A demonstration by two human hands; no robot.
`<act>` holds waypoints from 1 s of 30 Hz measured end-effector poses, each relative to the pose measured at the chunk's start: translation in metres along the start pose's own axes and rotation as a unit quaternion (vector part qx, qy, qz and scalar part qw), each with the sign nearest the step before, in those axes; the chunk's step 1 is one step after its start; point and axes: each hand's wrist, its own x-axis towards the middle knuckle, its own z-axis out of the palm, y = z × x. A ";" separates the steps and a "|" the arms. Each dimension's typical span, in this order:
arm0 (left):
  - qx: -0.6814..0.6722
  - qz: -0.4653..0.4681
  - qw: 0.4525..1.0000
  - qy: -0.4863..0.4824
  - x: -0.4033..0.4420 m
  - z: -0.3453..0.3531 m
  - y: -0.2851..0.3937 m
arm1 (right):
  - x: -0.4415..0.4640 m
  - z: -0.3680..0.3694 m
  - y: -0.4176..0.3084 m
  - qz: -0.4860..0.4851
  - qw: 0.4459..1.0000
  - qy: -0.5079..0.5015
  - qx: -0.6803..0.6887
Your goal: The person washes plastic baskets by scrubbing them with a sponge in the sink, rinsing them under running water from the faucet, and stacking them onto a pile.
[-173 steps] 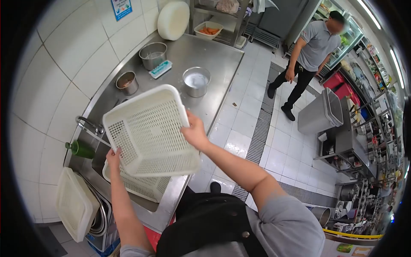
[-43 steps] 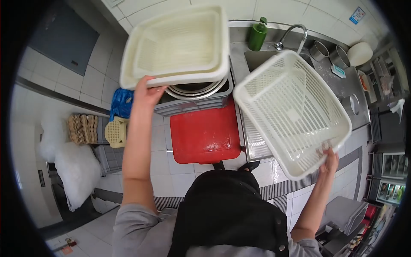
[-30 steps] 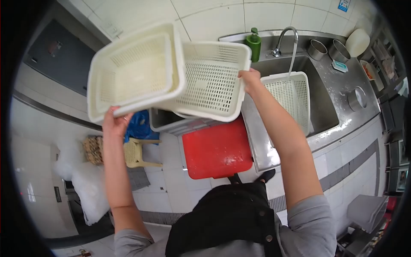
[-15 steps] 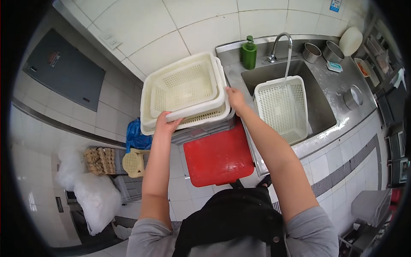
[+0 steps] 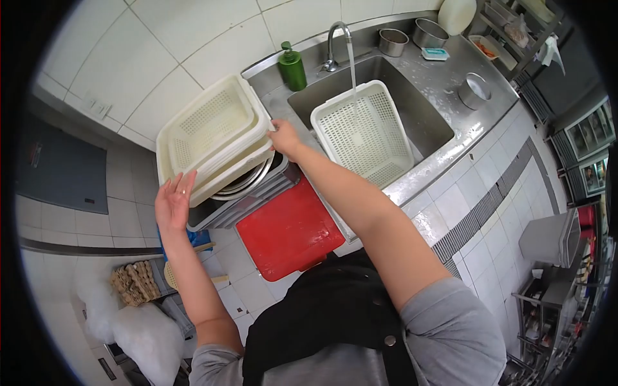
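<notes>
Several nested cream baskets (image 5: 212, 128) lean at a tilt over metal bowls (image 5: 248, 182) in a grey crate (image 5: 222, 215), left of the sink. My left hand (image 5: 174, 201) is open at the stack's lower left edge, fingers spread, palm turned up. At the stack's right rim, my right hand (image 5: 283, 138) has its fingers closed on the edge. Another white basket (image 5: 364, 132) rests tilted in the steel sink (image 5: 425, 116), and water runs into it from the faucet (image 5: 331, 48).
A green pump bottle (image 5: 292, 69) stands behind the sink's left corner. Metal pots (image 5: 475, 91) and a blue-white packet (image 5: 435, 54) are on the counter. Below the crate lies a red lid (image 5: 290, 230). Egg trays (image 5: 135, 283) and white bags (image 5: 148, 341) sit lower left.
Compared with earlier, the basket once in my right hand is now under the stack. The stack has been lowered onto the crate, and my left hand has opened from its rim. The view has shifted.
</notes>
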 end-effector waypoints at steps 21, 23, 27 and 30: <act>0.127 0.168 0.922 0.326 0.006 -0.034 -0.213 | 0.265 -0.276 0.037 0.342 0.919 -0.195 0.027; 0.116 0.190 0.919 0.327 0.014 -0.022 -0.234 | 0.261 -0.265 0.040 0.307 0.896 -0.284 -0.148; 0.132 0.216 0.915 0.314 0.026 0.020 -0.288 | 0.217 -0.263 0.051 -0.047 0.719 -0.333 -0.608; 0.144 0.157 0.939 0.270 0.030 0.034 -0.323 | 0.229 -0.301 0.093 -0.170 0.782 -0.258 -0.541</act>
